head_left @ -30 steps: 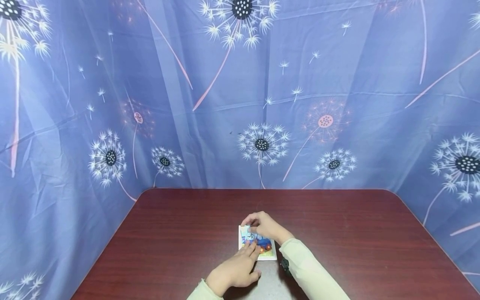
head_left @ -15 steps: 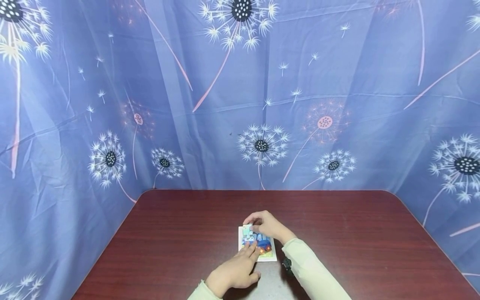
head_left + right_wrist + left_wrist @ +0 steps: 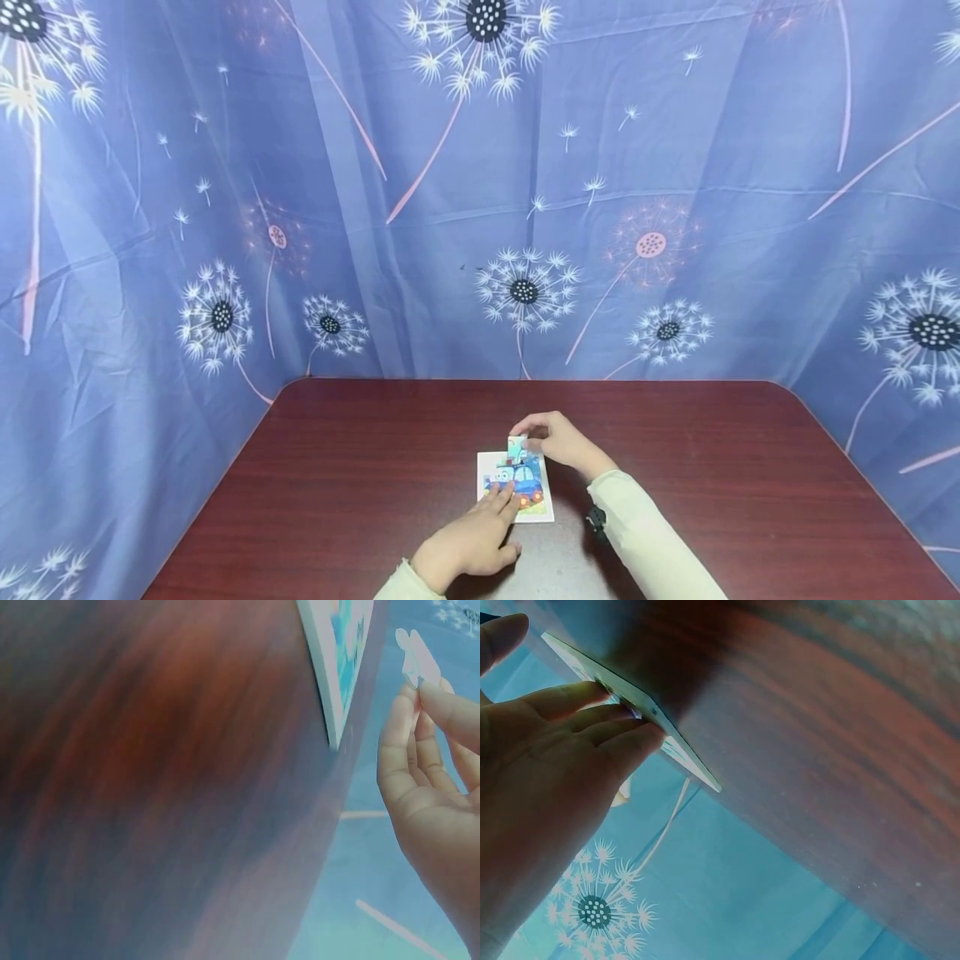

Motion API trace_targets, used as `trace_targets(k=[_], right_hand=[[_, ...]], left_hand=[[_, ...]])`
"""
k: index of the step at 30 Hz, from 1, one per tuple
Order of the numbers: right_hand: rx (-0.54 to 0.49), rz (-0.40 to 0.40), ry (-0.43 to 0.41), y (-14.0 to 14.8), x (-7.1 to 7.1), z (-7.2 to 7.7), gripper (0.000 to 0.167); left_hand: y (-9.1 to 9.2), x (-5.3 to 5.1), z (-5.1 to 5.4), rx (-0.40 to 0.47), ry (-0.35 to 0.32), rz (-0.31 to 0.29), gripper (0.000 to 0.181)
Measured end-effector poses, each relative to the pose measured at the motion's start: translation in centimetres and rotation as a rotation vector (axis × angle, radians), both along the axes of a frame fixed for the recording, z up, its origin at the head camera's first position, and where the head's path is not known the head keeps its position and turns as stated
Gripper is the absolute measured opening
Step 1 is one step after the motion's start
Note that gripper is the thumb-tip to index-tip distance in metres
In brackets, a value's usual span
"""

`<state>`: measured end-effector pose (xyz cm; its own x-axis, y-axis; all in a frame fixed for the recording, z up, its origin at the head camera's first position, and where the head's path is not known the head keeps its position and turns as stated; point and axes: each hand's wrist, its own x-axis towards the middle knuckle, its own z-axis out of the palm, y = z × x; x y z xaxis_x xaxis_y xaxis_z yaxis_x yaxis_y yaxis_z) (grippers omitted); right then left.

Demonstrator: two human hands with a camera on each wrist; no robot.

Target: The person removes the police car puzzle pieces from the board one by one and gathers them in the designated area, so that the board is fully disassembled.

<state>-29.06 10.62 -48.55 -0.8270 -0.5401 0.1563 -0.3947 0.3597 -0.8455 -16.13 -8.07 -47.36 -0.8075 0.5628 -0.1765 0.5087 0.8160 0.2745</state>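
Observation:
A small white-bordered jigsaw puzzle (image 3: pixel 536 517) lies on the table, with a blue cartoon car (image 3: pixel 528 477) pictured on it. My left hand (image 3: pixel 471 537) rests its outstretched fingers (image 3: pixel 634 742) on the puzzle's lower left part and hides some of the picture. Above the far edge of the puzzle, my right hand (image 3: pixel 564 442) pinches a jigsaw piece (image 3: pixel 516 445) between thumb and fingertips. In the right wrist view the piece (image 3: pixel 421 660) shows a pale side with a rounded knob, raised clear of the puzzle.
The dark red wooden table (image 3: pixel 360 475) extends around the puzzle on all sides. Behind it and at both sides hangs a blue curtain (image 3: pixel 450 167) with dandelion prints. A black device (image 3: pixel 596 518) sits at the right wrist, by the pale sleeve.
My right hand has lifted the jigsaw piece from the puzzle's upper left and moved it right and slightly away. The left hand stays in place on the puzzle.

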Motion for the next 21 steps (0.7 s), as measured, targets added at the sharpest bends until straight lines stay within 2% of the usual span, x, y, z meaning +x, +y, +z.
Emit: trace_targets(k=[7, 21], right_hand=[[-0.047, -0.054, -0.058, 2.4, -0.1, 0.4, 0.021], [-0.005, -0.121, -0.050, 6.9, 0.5, 0.9, 0.021]], left_hand=[[-0.1, -0.1, -0.1, 0.012, -0.005, -0.001, 0.064], [-0.4, -0.3, -0.1, 0.031, -0.020, -0.010, 0.061]])
